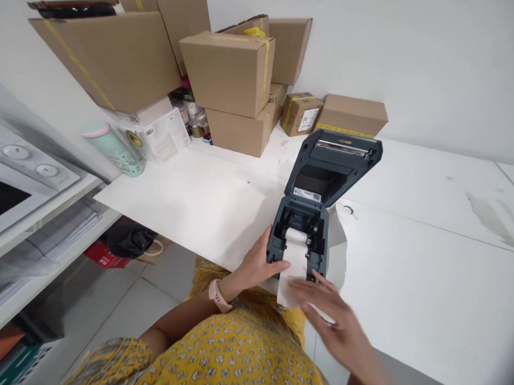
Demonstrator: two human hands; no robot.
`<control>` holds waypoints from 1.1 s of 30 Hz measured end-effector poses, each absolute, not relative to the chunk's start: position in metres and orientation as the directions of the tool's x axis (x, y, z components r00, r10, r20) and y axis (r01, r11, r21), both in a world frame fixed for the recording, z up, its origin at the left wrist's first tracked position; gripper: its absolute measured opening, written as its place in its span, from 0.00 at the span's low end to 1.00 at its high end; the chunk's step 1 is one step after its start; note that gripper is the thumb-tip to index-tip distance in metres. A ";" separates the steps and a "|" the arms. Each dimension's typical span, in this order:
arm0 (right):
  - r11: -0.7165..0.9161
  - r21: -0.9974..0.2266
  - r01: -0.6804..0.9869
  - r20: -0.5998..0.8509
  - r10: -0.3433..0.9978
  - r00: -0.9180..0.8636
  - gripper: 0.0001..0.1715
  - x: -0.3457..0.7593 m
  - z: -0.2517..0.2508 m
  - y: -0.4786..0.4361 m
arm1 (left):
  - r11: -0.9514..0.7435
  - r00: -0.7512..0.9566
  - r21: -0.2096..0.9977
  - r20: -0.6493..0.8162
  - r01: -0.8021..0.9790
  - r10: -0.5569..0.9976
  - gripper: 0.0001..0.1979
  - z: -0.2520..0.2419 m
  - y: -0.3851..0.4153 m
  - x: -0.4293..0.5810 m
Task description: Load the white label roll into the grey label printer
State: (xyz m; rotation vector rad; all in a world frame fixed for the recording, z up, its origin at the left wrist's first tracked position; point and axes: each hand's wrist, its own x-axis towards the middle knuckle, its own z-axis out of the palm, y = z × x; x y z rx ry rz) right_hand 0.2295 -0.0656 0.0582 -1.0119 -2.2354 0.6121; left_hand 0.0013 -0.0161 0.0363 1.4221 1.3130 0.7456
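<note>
A dark grey label printer (275,246) stands at the table's front edge, its lid (334,162) tipped up and back. Inside sits a small roll of white label paper (296,251), and a strip from it hangs over the printer's front. My left hand (257,261) grips the printer's left side, with the thumb over the front rim by the strip's left edge. Over the lower end of the strip, my right hand (326,302) has its fingers stretched out, the fingertips at the paper. It is slightly blurred, so firm contact cannot be told.
Cardboard boxes (229,73) are stacked along the back wall, with smaller boxes (351,114) behind the printer. A mint tumbler (116,150) stands beside a white box (163,136) at the back left. Left of the table, a microwave (21,168) sits on a shelf unit.
</note>
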 end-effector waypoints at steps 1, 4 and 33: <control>0.560 -0.670 0.487 0.360 0.819 -0.447 0.23 0.236 0.067 -0.059 | 0.124 0.230 0.936 -0.207 0.329 0.951 0.56 0.038 -0.025 -0.001; 0.420 -0.759 0.498 0.520 0.851 0.075 0.23 0.254 0.097 -0.008 | 0.144 0.272 0.929 -0.244 0.340 0.931 0.58 0.043 -0.039 -0.007; 0.423 -0.701 0.574 0.602 0.783 0.158 0.12 0.205 0.007 -0.055 | 0.097 0.231 0.993 -0.112 0.074 0.966 0.42 0.042 -0.043 -0.021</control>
